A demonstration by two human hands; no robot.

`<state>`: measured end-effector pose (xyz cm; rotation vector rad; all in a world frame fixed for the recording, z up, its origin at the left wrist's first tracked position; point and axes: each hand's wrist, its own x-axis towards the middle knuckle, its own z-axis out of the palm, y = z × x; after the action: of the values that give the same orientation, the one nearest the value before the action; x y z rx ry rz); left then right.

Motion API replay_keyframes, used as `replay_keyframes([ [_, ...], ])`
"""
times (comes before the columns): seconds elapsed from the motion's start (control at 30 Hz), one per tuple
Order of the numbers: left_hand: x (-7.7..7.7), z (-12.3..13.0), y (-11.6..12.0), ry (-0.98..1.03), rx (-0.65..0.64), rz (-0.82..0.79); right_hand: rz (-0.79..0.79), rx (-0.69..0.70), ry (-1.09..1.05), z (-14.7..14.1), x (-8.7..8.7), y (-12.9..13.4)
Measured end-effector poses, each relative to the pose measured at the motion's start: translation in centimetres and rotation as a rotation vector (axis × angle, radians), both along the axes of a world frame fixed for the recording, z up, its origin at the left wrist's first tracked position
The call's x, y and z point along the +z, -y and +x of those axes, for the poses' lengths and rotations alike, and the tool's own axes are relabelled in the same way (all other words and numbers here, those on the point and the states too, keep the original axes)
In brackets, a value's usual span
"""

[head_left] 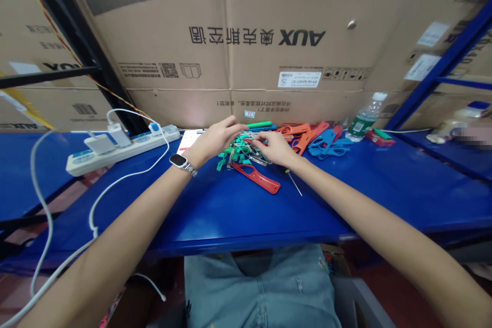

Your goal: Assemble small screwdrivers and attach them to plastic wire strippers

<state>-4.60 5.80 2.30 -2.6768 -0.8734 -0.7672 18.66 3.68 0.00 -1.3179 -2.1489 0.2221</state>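
My left hand (220,137), with a watch (179,160) on its wrist, bends over the back of a pile of small green plastic parts (239,151) and metal pieces. Its fingers are together, and whatever they hold is hidden. From the other side, my right hand (274,146) has thumb and fingertips pinched at a small red piece (248,140) above the pile. A red plastic handle piece (265,182) with an oval hole lies flat in front. Behind the fingers is a long green piece (260,124).
Orange clip-like pieces (305,136) and blue ones (330,143) are heaped right of the pile. A thin yellow-ended tool (294,183) lies on the blue table (230,215). Beyond stands a bottle (362,122). A power strip (126,146) with cables is at left, cardboard (253,61) behind.
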Motion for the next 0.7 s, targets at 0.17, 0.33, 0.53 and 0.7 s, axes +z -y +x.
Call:
replay_keyframes([
  [0.17, 1.2, 0.5, -2.1, -0.037, 0.051, -0.027, 0.034, -0.043, 0.094, 0.8, 2.6, -2.1],
  [0.33, 1.2, 1.3, -4.3, -0.197, 0.184, -0.104, 0.073, -0.092, 0.429, 0.8, 4.6, -4.4],
  [0.53, -1.1, 2.3, -6.5, -0.232, 0.267, -0.193, -0.036, -0.109, 0.545, 0.1, 3.4, -6.0],
  [0.7, -1.6, 1.2, -6.0, -0.081, 0.216, -0.173, -0.024, -0.118, 0.352, 1.4, 2.7, -5.3],
])
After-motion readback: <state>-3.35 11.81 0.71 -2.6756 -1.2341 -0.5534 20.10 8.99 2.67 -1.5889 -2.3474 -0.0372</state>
